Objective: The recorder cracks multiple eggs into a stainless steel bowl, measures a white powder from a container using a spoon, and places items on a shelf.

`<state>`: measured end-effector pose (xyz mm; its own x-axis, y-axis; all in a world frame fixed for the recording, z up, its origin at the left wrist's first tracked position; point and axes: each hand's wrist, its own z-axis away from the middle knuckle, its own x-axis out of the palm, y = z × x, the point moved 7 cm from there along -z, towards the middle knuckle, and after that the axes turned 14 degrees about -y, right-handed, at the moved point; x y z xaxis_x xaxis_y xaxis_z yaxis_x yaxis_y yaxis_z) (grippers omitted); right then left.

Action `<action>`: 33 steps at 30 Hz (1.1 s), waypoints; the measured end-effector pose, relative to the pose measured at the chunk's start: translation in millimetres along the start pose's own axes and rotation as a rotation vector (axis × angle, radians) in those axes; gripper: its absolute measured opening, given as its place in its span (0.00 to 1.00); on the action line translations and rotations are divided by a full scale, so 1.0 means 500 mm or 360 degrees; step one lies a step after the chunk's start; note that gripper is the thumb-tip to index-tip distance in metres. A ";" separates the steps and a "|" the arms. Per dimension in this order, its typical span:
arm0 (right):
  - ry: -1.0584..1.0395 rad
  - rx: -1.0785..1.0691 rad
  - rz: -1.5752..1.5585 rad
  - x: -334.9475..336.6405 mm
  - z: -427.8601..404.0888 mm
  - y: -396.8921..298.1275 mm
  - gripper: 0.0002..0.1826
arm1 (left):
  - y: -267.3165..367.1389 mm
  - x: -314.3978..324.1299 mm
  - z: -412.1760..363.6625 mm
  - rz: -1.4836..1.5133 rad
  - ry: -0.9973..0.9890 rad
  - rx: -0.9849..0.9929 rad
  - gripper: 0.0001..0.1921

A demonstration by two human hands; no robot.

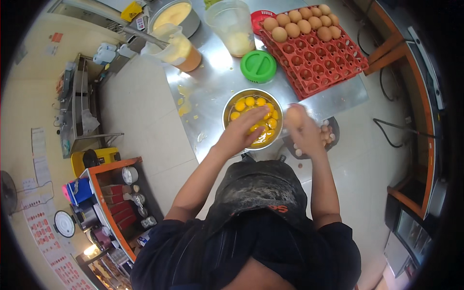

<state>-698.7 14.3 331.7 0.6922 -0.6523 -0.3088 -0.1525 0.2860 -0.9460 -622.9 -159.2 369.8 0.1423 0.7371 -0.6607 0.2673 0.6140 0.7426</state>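
A round metal bowl [225,105] with several raw egg yolks [250,101] in clear egg white stands near the table's front edge. My left hand [246,125] is over the bowl, fingers spread, with nothing seen in it. Right of the bowl, my right hand [302,127] is blurred and holds a brown egg [294,116]; whether its shell is whole I cannot tell. Several brown eggs [292,29] sit in the far rows of a stack of red egg trays [319,67] at the back right. Below the table edge, a dark bin [335,127] holds eggshells [327,134].
A green lid [258,66] lies behind the bowl on the steel table [214,87]. Farther back are a clear plastic jug [232,27], a jug of yellow mixture [185,54] with a whisk [159,41], a round pan of batter [195,21] and a red lid [259,18].
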 end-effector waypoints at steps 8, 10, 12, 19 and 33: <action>-0.0725 -0.0207 -0.0125 0.154 -0.124 -0.054 0.24 | -0.055 -0.043 0.062 0.0131 0.0138 0.0020 0.28; -0.1045 0.0239 -0.0183 0.180 -0.127 -0.041 0.23 | -0.068 -0.039 0.084 0.0165 0.0163 0.0011 0.27; -0.1059 0.0137 -0.0069 0.183 -0.142 -0.034 0.24 | -0.076 -0.034 0.096 0.0177 0.0224 0.0007 0.27; -0.0816 -0.0075 0.1257 0.166 -0.163 -0.088 0.34 | -0.092 -0.049 0.097 -0.0385 0.0012 -0.0132 0.29; 0.0310 0.0492 -0.0502 -0.073 0.121 0.214 0.15 | 0.094 0.081 -0.131 0.0036 -0.0178 0.0366 0.29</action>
<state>-697.7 111.1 247.5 0.5214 -0.8517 -0.0520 0.2810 0.2289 -0.9320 -666.8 -82.1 385.0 0.2518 0.7062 -0.6617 0.4709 0.5080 0.7213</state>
